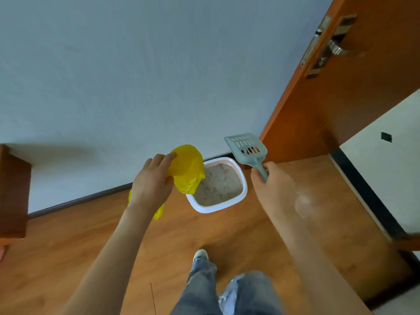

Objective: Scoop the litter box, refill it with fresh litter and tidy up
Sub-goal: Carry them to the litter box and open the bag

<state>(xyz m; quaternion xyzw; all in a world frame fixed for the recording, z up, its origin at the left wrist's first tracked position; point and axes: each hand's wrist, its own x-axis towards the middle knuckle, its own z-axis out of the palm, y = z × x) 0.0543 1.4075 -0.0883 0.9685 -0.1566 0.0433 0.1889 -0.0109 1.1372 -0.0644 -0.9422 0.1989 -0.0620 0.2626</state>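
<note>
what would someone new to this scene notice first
The bright yellow bag stands out most, held up in the left hand in the middle of the view, partly covering the litter box. Just right of it, the right hand grips the handle of a pale blue slotted scoop, raised in front of the orange door. The white litter box sits on the wooden floor against the wall, filled with grey litter.

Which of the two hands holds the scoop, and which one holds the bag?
The right hand grips the grey-blue scoop by its handle; the left hand holds the yellow bag.
</note>
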